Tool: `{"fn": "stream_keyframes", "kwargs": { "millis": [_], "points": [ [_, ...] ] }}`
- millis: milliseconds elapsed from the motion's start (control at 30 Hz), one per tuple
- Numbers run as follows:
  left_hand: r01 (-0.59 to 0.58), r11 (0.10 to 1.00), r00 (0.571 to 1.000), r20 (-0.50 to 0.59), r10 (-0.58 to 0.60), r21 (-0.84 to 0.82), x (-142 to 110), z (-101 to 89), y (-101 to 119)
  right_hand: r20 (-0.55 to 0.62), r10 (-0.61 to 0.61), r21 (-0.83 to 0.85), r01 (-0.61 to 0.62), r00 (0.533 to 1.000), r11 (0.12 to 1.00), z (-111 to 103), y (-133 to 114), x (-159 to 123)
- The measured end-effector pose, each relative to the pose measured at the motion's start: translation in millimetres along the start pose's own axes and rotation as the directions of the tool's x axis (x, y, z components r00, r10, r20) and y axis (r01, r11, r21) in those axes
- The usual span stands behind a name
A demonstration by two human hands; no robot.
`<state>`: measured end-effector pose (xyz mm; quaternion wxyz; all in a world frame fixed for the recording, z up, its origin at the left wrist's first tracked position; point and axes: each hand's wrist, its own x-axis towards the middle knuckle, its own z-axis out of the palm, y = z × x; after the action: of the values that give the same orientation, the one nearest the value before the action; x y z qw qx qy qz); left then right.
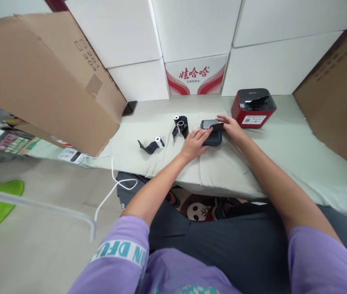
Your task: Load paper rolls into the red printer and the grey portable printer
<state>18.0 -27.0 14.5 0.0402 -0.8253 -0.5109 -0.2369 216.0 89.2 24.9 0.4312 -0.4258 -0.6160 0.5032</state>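
A small dark device like a portable receipt printer [212, 139] lies on the cloth-covered table, with a grey top part and a black paper strip [218, 127] across it. My left hand [195, 143] grips its left side, thumb low at the front and fingers over the top. At its right rear edge, my right hand [230, 125] curls its fingers around the device and the strip's end. Left of the hands stand black paper rolls [183, 125] with white cores. Another paper roll [159, 142] lies nearer the front edge, its black tail [148, 148] unrolled leftward.
A red and black printer [253, 109] stands at the right, a black strip on top. A phone [129, 108] lies beside the left cardboard box [53, 73]. White boxes [196, 75] line the back. A white cable [112, 163] hangs over the table's front edge.
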Motion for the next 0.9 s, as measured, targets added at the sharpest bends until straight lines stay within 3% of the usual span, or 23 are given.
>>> {"fn": "stream_keyframes", "kwargs": {
  "millis": [267,433,600,767,900],
  "points": [
    [0.055,0.995,0.998,0.009,-0.055,-0.079,2,1.7,-2,0.086,0.016,-0.064,-0.011,0.996,0.998,-2,-7,-3],
    [0.118,0.982,0.993,0.015,-0.117,-0.149,3,-1.7,0,0.02,0.075,-0.08,-0.073,0.997,0.994,2,1,2],
    [0.107,0.98,0.994,-0.02,-0.112,-0.167,3,0.6,0,-0.033,0.063,-0.076,-0.065,0.997,0.995,9,4,4],
    [0.081,0.987,0.996,-0.015,-0.083,-0.138,3,4.4,-3,-0.179,0.115,-0.143,-0.142,0.977,0.979,-3,5,-14],
    [0.067,0.99,0.998,-0.012,-0.069,-0.122,1,4.4,-2,0.045,-0.003,-0.402,0.021,0.999,0.916,-3,5,-48]
  ]
}}
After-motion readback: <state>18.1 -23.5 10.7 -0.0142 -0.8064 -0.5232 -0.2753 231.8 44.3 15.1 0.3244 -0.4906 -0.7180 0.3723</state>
